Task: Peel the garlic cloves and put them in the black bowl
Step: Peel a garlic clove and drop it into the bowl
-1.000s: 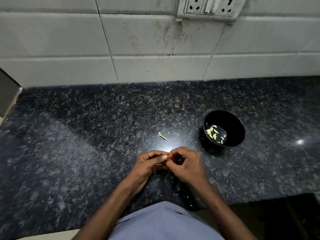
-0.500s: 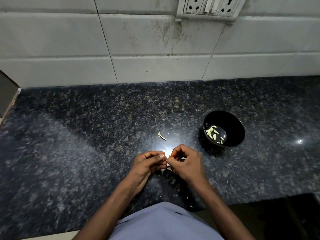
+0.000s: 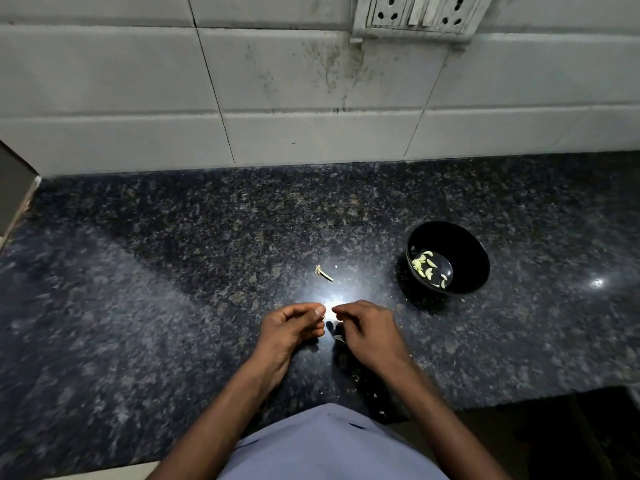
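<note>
The black bowl (image 3: 479,271) stands on the dark granite counter at the right, and several peeled pale garlic cloves (image 3: 428,266) lie in its bottom. My left hand (image 3: 292,329) and my right hand (image 3: 369,332) hover low over the counter near its front edge, left of the bowl, with a narrow gap between their fingertips. The left thumb presses on the curled forefinger, pinching a garlic clove that the fingers almost hide. The right fingertips pinch a small pale scrap of garlic skin (image 3: 340,320).
A dry garlic stem (image 3: 323,273) lies on the counter (image 3: 173,306) just beyond my hands. Bits of skin (image 3: 356,377) are scattered by the front edge under my right wrist. A tiled wall with a socket plate (image 3: 415,12) closes the back.
My hands were pressed together on the clove. They have now drawn slightly apart, the right hand moving right with the scrap of skin.
</note>
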